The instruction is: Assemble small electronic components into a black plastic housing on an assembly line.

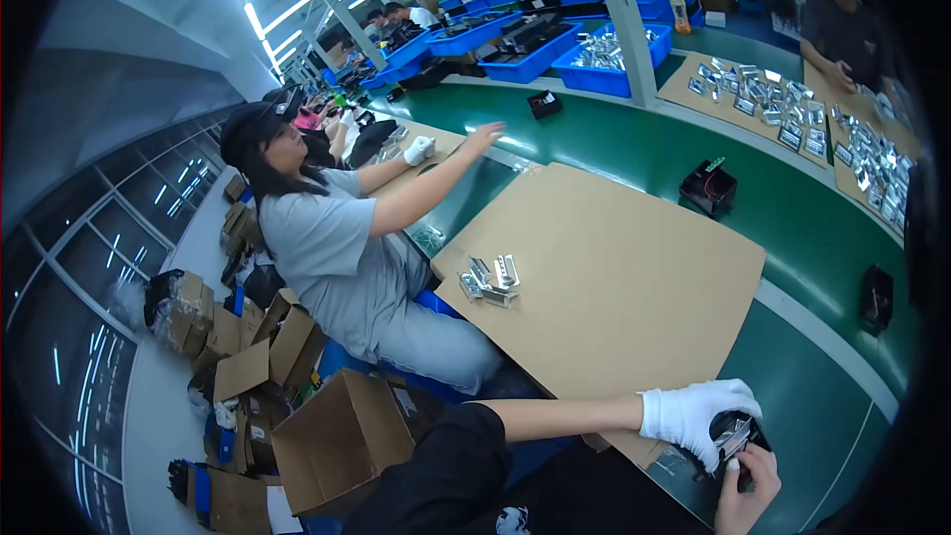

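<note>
At the lower right, my left hand (701, 418) in a white glove is curled round a small black housing (761, 434). My bare right hand (750, 491) closes on the near side of it, thumb and fingertips at a shiny metal piece (733, 436) set in the housing. The fingers cover much of both parts, so how the metal piece sits is hard to make out. Left of my hands, several loose silver metal brackets (490, 280) lie grouped on a brown cardboard sheet (634, 267).
A green conveyor belt carries black housings (707, 188) past the cardboard. A seated co-worker (327, 228) reaches toward the belt on the left. Across it lie many metal parts (763, 99) and a blue bin (606, 59). An open carton (342, 441) stands on the floor at lower left.
</note>
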A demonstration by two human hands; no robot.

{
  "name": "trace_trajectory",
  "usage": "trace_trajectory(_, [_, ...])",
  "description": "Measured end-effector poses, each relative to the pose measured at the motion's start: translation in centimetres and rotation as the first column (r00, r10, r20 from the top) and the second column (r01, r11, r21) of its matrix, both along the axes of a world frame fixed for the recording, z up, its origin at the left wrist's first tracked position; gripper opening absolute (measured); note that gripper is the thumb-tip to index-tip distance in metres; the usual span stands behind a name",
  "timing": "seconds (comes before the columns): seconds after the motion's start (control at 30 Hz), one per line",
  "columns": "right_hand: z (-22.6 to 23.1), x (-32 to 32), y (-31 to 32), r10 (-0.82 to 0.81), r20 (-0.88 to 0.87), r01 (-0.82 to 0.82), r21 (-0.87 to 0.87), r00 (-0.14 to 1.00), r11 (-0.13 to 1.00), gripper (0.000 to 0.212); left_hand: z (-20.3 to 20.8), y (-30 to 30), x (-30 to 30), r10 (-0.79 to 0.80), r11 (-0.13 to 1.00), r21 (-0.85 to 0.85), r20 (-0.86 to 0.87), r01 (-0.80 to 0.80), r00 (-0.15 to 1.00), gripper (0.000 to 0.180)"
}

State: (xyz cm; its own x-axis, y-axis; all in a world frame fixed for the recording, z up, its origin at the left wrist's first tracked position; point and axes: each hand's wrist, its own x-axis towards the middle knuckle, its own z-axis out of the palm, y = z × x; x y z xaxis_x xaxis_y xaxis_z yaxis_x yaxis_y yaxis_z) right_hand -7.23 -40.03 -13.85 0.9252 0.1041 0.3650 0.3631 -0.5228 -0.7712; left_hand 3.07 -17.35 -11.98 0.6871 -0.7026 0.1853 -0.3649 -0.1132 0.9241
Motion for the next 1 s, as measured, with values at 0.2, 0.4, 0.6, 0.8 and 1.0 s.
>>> trace_trajectory(0.2, [0.2, 0.3, 0.4, 0.044, 0.102, -0.036, -0.082, 0.994, 0.996, 0.015, -0.1, 0.5, 0.2, -0.004, 1.0, -0.024, 0.023, 0.005, 1.0, 0.082])
trace_trajectory(0.4, [0.0, -0.5, 0.5, -0.016, 0.096, 0.022, -0.053, 0.995, 0.998, 0.015, -1.0, 0.4, 0.0, -0.022, 1.0, -0.007, -0.015, 0.022, 1.0, 0.09])
trace_trajectory(0.6, [-0.2, -0.7, 0.1, 0.017, 0.071, -0.013, -0.068, 0.997, 0.998, 0.018, -0.3, 0.3, -0.6, -0.005, 1.0, 0.019, -0.064, 0.007, 0.998, 0.087])
trace_trajectory(0.8, [3.4, -2.2, 2.5, -0.2, -0.121, 0.208, 0.053, 0.972, 0.977, 0.015, 0.9, -0.1, -0.2, -0.079, 0.997, -0.003, -0.028, 0.079, 0.996, 0.077])
trace_trajectory(1.0, [3.3, 0.7, 4.4, -0.155, -0.065, 0.16, 0.082, 0.986, 0.984, 0.017, 2.0, 2.0, 1.0, -0.035, 0.992, 0.111, -0.179, 0.056, 0.983, 0.08])
